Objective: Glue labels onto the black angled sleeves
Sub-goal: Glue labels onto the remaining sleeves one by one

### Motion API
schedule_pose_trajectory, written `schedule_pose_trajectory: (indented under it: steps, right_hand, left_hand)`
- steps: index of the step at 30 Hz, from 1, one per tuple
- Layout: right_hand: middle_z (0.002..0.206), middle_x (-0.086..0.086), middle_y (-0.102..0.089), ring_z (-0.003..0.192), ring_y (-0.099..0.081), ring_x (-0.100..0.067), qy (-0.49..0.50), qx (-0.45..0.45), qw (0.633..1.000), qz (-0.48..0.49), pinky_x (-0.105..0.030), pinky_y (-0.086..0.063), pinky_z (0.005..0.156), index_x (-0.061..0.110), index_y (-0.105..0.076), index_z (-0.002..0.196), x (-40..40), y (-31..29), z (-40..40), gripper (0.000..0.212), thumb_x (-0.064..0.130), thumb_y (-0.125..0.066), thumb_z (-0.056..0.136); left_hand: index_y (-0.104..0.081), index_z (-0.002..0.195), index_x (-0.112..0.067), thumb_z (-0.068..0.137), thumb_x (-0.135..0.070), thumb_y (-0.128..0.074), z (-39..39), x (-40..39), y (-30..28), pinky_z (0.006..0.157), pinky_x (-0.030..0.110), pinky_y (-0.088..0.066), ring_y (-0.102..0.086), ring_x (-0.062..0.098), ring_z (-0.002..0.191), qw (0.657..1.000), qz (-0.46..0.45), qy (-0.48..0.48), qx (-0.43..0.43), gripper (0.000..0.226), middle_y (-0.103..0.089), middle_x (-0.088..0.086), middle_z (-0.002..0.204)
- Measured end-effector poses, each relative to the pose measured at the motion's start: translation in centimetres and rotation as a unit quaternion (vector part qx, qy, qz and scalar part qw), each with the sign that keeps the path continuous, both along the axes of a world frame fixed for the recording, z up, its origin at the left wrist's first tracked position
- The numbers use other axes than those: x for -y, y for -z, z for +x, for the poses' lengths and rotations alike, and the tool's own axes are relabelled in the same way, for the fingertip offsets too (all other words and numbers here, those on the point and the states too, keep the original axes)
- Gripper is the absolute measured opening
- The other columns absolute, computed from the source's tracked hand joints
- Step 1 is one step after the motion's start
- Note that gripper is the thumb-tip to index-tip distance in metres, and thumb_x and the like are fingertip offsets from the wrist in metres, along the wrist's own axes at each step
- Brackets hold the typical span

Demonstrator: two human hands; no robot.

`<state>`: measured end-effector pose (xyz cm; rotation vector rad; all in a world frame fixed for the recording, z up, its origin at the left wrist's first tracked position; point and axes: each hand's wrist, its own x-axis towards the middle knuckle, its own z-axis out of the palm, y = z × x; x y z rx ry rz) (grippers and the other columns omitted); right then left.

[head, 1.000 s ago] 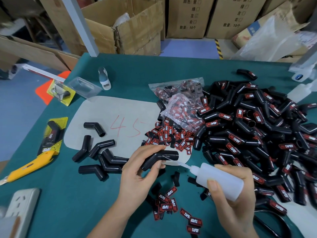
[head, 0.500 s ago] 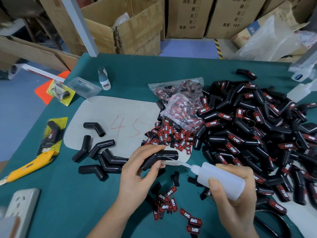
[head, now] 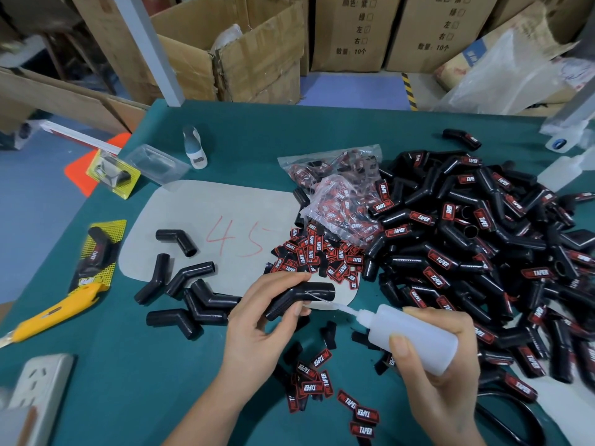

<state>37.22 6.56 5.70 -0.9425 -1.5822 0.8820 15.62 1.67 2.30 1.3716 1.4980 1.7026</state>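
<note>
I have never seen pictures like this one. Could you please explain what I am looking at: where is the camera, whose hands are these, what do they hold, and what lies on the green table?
There is no machine here. The camera sits on a person's head and looks forward and down, so you see that person's own two hands.

The left hand holds one black angled sleeve above the table. The right hand holds a white squeeze bottle of glue, its thin nozzle pointing at the sleeve.

On the green table lie a few plain sleeves at the left, a big pile of sleeves with red labels already on at the right, loose red and black labels in the middle and near the hands, and clear bags of labels. A yellow utility knife lies at the left edge. Cardboard boxes stand behind the table.
</note>
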Motion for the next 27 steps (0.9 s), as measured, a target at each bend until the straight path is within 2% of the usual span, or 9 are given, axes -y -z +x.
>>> schedule_pose_trajectory:
  steps: [3, 8, 11, 15, 23, 27]
  right_hand:
    - [0.115, 0.033, -0.063, 0.084, -0.067, 0.008, 0.001, 0.0, 1.0, 0.001, -0.007, -0.051, 0.057, 0.053, -0.056, 0.118, 0.07, 0.07, 0.1, 0.044, 0.031, -0.067, 0.082]
    - [0.115, 0.033, -0.063, 0.085, -0.067, 0.007, 0.002, 0.001, 1.0, -0.001, -0.007, -0.051, 0.06, 0.054, -0.056, 0.118, 0.0, 0.0, 0.0, 0.044, 0.032, -0.067, 0.082]
    - [0.114, 0.033, -0.063, 0.084, -0.068, 0.005, 0.001, 0.007, 1.0, -0.001, -0.009, -0.051, 0.058, 0.054, -0.057, 0.117, 0.07, 0.09, 0.12, 0.043, 0.033, -0.068, 0.082]
    - [0.114, 0.032, -0.064, 0.086, -0.068, 0.006, 0.008, 0.003, 1.0, -0.005, -0.007, -0.051, 0.063, 0.054, -0.057, 0.117, 0.1, 0.09, 0.2, 0.043, 0.034, -0.068, 0.081]
    - [0.113, 0.031, -0.064, 0.076, -0.069, 0.002, 0.002, 0.006, 1.0, -0.002, -0.013, -0.052, 0.055, 0.053, -0.057, 0.117, 0.21, 0.16, 0.34, 0.042, 0.033, -0.068, 0.082]
    - [0.115, 0.032, -0.064, 0.083, -0.067, 0.008, 0.004, 0.005, 1.0, 0.004, -0.007, -0.051, 0.062, 0.053, -0.056, 0.119, 0.05, -0.09, 0.16, 0.044, 0.03, -0.067, 0.082]
  left_hand:
    - [-0.072, 0.13, -0.027, 0.099, -0.012, -0.064, -0.08, -0.03, 0.05, 0.082, 0.03, -0.062, -0.074, 0.019, 0.091, 1.0, 0.002, 0.0, -0.008, 0.035, -0.067, 0.007, 0.124]
    - [-0.072, 0.129, -0.033, 0.099, -0.013, -0.065, 0.03, 0.03, -0.05, 0.083, 0.029, -0.061, -0.075, 0.023, 0.086, 1.0, -0.003, 0.002, -0.006, 0.037, -0.066, 0.004, 0.124]
    - [-0.072, 0.129, -0.03, 0.099, -0.013, -0.064, -0.01, 0.04, -0.09, 0.084, 0.027, -0.061, -0.076, 0.022, 0.085, 1.0, -0.004, 0.001, -0.006, 0.035, -0.067, 0.004, 0.124]
    - [-0.072, 0.129, -0.034, 0.099, -0.014, -0.064, 0.0, 0.08, -0.13, 0.084, 0.026, -0.06, -0.076, 0.023, 0.083, 1.0, -0.006, 0.0, 0.0, 0.036, -0.066, 0.003, 0.124]
    - [-0.071, 0.13, -0.032, 0.099, -0.014, -0.064, -0.04, -0.06, 0.14, 0.084, 0.027, -0.06, -0.075, 0.024, 0.084, 1.0, 0.0, 0.004, -0.002, 0.036, -0.066, 0.004, 0.124]
    - [-0.071, 0.13, -0.034, 0.099, -0.015, -0.064, -0.12, 0.03, 0.19, 0.085, 0.029, -0.06, -0.076, 0.023, 0.085, 1.0, 0.002, 0.0, -0.007, 0.037, -0.067, 0.002, 0.123]
